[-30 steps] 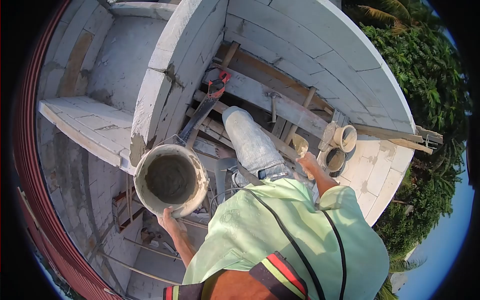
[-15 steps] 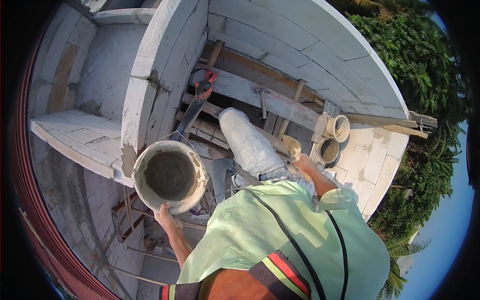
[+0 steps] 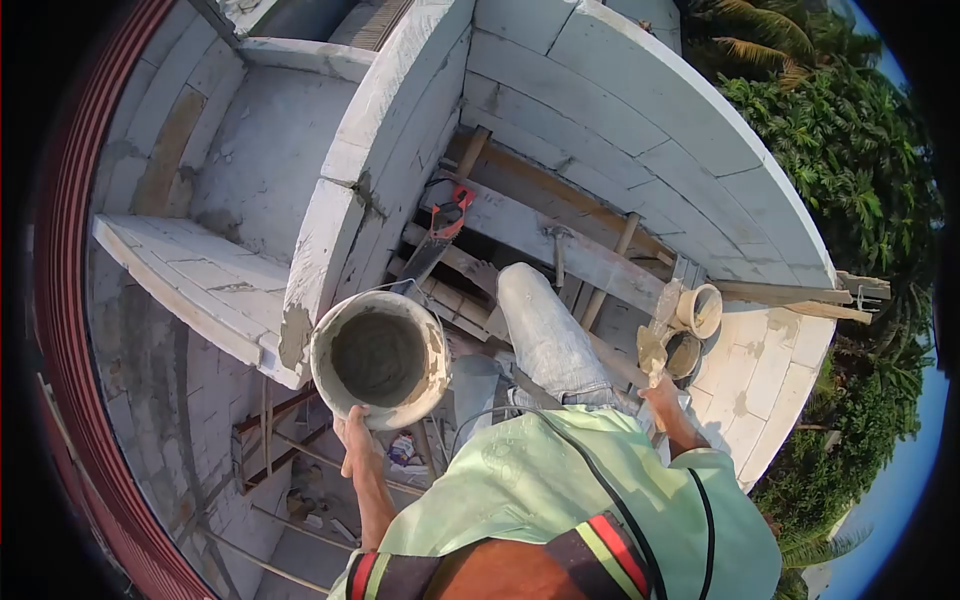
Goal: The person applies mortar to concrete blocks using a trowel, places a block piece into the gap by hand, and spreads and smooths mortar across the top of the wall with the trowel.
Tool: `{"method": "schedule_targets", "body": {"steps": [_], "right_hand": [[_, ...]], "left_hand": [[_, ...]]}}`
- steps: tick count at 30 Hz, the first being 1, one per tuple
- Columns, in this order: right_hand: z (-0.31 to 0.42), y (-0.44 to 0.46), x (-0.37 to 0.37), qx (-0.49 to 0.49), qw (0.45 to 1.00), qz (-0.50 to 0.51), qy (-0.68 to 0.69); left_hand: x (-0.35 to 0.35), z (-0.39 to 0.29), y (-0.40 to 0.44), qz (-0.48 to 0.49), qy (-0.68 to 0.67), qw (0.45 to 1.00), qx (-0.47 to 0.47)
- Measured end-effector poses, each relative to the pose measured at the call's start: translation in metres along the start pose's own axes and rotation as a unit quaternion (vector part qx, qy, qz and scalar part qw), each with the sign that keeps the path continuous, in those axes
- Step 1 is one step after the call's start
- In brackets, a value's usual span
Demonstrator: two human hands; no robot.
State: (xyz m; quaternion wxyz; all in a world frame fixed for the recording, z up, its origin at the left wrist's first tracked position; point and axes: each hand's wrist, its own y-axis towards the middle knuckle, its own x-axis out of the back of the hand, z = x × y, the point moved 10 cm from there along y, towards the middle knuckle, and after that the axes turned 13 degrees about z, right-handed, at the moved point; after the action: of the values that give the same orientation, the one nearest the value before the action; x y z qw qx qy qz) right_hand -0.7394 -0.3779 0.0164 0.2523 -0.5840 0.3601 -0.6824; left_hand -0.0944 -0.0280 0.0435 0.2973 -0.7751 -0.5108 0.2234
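Observation:
My left hand grips the near rim of a round bucket, which holds grey mortar. The bucket is beside the end of a white block wall. On the right, my right hand is closed around the handle of a trowel, its blade pointing away from me. Just beyond the trowel stand a small pale bucket and a darker container. My bent knee in pale jeans is between my hands.
A saw with a red handle leans near the inner wall. A hammer hangs on a wooden plank. Block walls enclose the planks. Below on the left, poles cross a lower space. Trees stand outside.
The view has shifted, and the bucket in my left hand appears farther right. My right hand has moved the trowel toward the small containers, and its blade now points more upward in view.

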Motion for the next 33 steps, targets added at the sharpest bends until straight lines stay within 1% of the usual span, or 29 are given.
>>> {"method": "schedule_targets", "body": {"steps": [1,3,4,5,7,9,11,12,13,15,16,17,18,21,22,24,25,27,29,31,32,33], "right_hand": [[-0.005,-0.003,-0.002,-0.034,0.999,0.014,-0.003],[0.007,-0.013,-0.008,-0.033,0.999,0.020,-0.011],[0.023,-0.012,-0.010,-0.035,0.999,0.019,-0.012],[0.035,-0.015,-0.009,-0.030,0.999,0.016,-0.011],[0.057,-0.020,-0.011,-0.016,0.999,0.046,-0.020],[0.047,-0.003,-0.021,-0.018,0.999,0.037,-0.002],[0.051,0.009,-0.018,-0.001,1.000,0.005,-0.027],[0.056,0.014,-0.017,-0.010,0.998,0.022,-0.057],[0.068,0.012,-0.009,-0.007,0.998,0.019,-0.058],[0.069,0.010,-0.011,-0.055,0.994,0.085,0.035],[0.064,0.015,-0.013,-0.055,0.994,0.082,0.037],[0.065,0.020,-0.011,-0.029,0.997,0.060,0.037],[0.071,0.021,-0.006,-0.003,0.999,0.037,0.037],[0.075,0.014,0.003,-0.001,1.000,0.018,0.004],[0.069,0.015,0.002,-0.003,1.000,0.018,0.005],[0.048,0.019,-0.010,-0.019,0.997,0.053,0.060],[0.041,0.018,-0.014,-0.023,0.996,0.051,0.064],[0.026,0.019,-0.021,-0.051,0.996,0.067,0.008],[0.015,0.018,-0.024,-0.044,0.998,0.052,0.016],[-0.020,0.018,-0.041,-0.044,0.998,0.044,0.023],[-0.028,0.031,-0.051,0.017,0.996,0.047,-0.073],[-0.020,0.026,-0.053,0.045,0.990,0.051,-0.120]], "left_hand": [[0.000,-0.002,0.000,-0.010,-0.002,1.000,-0.005],[-0.004,-0.004,-0.004,0.022,-0.007,0.999,-0.034],[-0.006,-0.006,-0.011,0.014,-0.002,1.000,-0.018],[-0.007,-0.007,-0.010,0.014,-0.004,1.000,-0.023],[-0.005,-0.002,-0.012,0.030,-0.012,0.999,-0.027],[0.003,0.005,-0.012,0.021,-0.025,0.999,-0.041],[0.004,-0.003,-0.021,-0.004,0.019,0.999,-0.037],[0.006,-0.002,-0.021,-0.006,0.015,0.999,-0.040],[0.008,0.000,-0.021,-0.007,0.004,0.999,-0.042],[0.004,-0.004,-0.024,-0.004,-0.007,0.999,-0.045],[-0.001,-0.013,-0.032,-0.013,0.016,1.000,-0.024],[-0.004,-0.017,-0.036,-0.020,0.039,0.999,-0.003],[-0.002,-0.011,-0.033,-0.019,0.022,1.000,-0.010],[0.001,-0.001,-0.026,-0.024,-0.002,0.999,-0.025],[0.001,-0.001,-0.026,-0.027,-0.009,0.999,-0.028],[0.001,0.000,-0.025,-0.011,0.031,0.999,-0.002],[0.003,0.003,-0.022,-0.005,0.034,0.999,-0.001],[0.002,0.011,-0.013,0.016,0.016,1.000,-0.010],[0.001,0.015,-0.006,0.024,0.008,1.000,-0.010],[0.006,0.021,-0.009,0.026,0.012,1.000,0.000],[0.005,0.021,-0.005,0.028,-0.003,1.000,-0.011],[0.006,0.023,0.000,0.031,-0.010,0.999,-0.015]]}}
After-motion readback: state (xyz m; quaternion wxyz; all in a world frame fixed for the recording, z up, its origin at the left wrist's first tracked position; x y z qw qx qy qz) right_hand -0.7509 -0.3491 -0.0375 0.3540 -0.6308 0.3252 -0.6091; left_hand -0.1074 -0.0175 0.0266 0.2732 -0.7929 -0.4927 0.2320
